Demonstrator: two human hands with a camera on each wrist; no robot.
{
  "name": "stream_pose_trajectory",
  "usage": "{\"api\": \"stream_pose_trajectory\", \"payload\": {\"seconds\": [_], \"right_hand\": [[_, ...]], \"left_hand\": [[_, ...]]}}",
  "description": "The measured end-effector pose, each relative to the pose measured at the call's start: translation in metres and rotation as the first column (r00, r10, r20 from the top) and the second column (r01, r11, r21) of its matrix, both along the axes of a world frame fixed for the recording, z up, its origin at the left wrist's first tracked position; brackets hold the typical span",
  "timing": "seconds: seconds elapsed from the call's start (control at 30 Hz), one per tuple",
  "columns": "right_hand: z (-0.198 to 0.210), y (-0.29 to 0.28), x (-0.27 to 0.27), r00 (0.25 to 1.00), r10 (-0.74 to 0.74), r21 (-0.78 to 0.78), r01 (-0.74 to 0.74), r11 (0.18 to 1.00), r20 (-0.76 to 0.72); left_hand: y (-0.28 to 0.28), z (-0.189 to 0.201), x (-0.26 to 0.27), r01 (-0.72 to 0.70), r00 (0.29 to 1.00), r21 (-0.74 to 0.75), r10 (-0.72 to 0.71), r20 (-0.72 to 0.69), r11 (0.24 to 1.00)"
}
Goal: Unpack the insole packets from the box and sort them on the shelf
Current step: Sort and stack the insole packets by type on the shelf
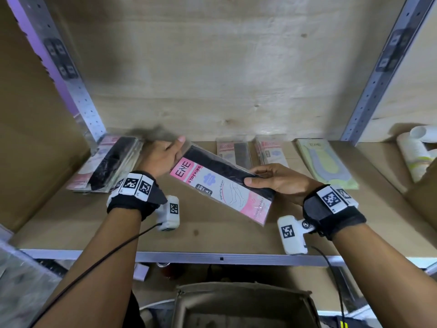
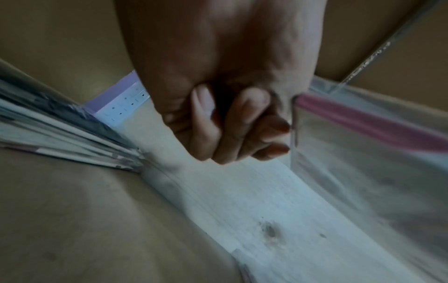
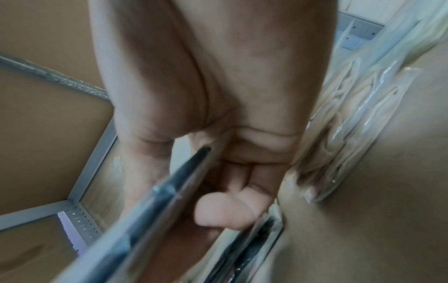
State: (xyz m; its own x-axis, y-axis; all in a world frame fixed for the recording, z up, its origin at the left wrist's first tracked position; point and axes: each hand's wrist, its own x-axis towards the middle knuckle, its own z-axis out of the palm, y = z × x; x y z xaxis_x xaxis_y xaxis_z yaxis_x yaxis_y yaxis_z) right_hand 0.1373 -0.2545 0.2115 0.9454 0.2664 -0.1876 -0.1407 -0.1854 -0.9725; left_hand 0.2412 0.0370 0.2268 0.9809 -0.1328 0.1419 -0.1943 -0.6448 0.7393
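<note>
The right hand (image 1: 279, 181) pinched the pink packet (image 1: 222, 188) by its long edge above the shelf (image 1: 212, 242), the left hand (image 1: 163, 159) half curled and holding nothing beside it, and the packet seemed light, bendy, slippery in film.

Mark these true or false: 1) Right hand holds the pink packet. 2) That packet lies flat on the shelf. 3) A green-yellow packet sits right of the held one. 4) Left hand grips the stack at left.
1) True: the right hand pinches the pink packet.
2) False: it is held tilted above the shelf.
3) True: the green-yellow packet lies there.
4) False: the left hand is between the stack and the held packet; its own grip is unclear.
</note>
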Motion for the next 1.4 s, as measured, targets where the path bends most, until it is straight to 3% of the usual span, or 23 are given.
{"api": "stream_pose_trajectory", "payload": {"seconds": [0.1, 0.2, 0.33, 0.47, 0.57, 0.63, 0.73, 0.77, 0.87, 0.97, 1.03, 1.1, 1.23, 1.4], "right_hand": [[-0.002, -0.003, -0.001, 0.999, -0.012, -0.007, 0.013, 1.000, 0.037], [-0.003, -0.002, -0.001, 0.998, 0.008, 0.027, -0.010, 1.000, 0.061], [-0.003, 0.000, -0.004, 0.997, 0.034, 0.048, -0.038, 0.998, 0.072], [-0.004, 0.000, -0.009, 0.998, 0.035, 0.086, -0.040, 0.995, 0.059], [-0.006, -0.002, -0.011, 0.998, 0.014, 0.113, -0.022, 0.993, 0.068], [-0.007, -0.004, -0.012, 0.998, -0.020, 0.153, 0.012, 0.988, 0.052], [-0.009, -0.006, -0.011, 0.994, -0.112, 0.232, 0.108, 0.967, 0.004], [-0.009, -0.006, -0.010, 0.988, -0.152, 0.260, 0.147, 0.954, -0.003], [-0.006, -0.003, -0.010, 0.972, -0.236, 0.372, 0.224, 0.901, -0.013], [-0.003, 0.003, -0.010, 0.959, -0.280, 0.486, 0.264, 0.833, -0.040], [-0.004, 0.007, -0.011, 0.952, -0.304, 0.529, 0.278, 0.802, -0.040], [-0.006, 0.012, -0.009, 0.948, -0.319, 0.535, 0.281, 0.797, -0.024], [-0.007, 0.021, -0.008, 0.940, -0.340, 0.457, 0.300, 0.838, 0.007], [-0.002, 0.023, -0.010, 0.966, -0.257, 0.336, 0.242, 0.910, 0.000]], "left_hand": [[0.000, 0.003, -0.006, -0.032, 0.989, -0.194, 0.003, -0.145, 0.980], [0.000, 0.009, -0.015, 0.041, 0.940, -0.482, -0.197, -0.277, 0.875], [-0.005, 0.016, -0.020, 0.093, 0.909, -0.548, -0.295, -0.294, 0.831], [-0.010, 0.009, -0.025, -0.049, 0.921, -0.683, -0.232, -0.314, 0.729], [-0.006, 0.006, -0.021, 0.043, 0.884, -0.610, -0.315, -0.347, 0.792], [-0.003, 0.003, -0.017, 0.009, 0.850, -0.695, -0.371, -0.373, 0.719], [0.000, 0.000, -0.012, -0.167, 0.835, -0.839, -0.378, -0.400, 0.518], [-0.002, -0.001, -0.011, -0.181, 0.841, -0.843, -0.366, -0.400, 0.506], [-0.017, -0.005, -0.020, -0.116, 0.841, -0.743, -0.333, -0.427, 0.659], [-0.041, -0.010, -0.046, 0.132, 0.770, -0.565, -0.444, -0.459, 0.814], [-0.055, -0.013, -0.060, 0.238, 0.706, -0.544, -0.528, -0.472, 0.804], [-0.063, -0.015, -0.068, 0.277, 0.689, -0.568, -0.572, -0.444, 0.775], [-0.066, -0.014, -0.072, 0.296, 0.757, -0.505, -0.521, -0.394, 0.811], [-0.057, -0.015, -0.066, 0.263, 0.809, -0.410, -0.431, -0.399, 0.873]]}}
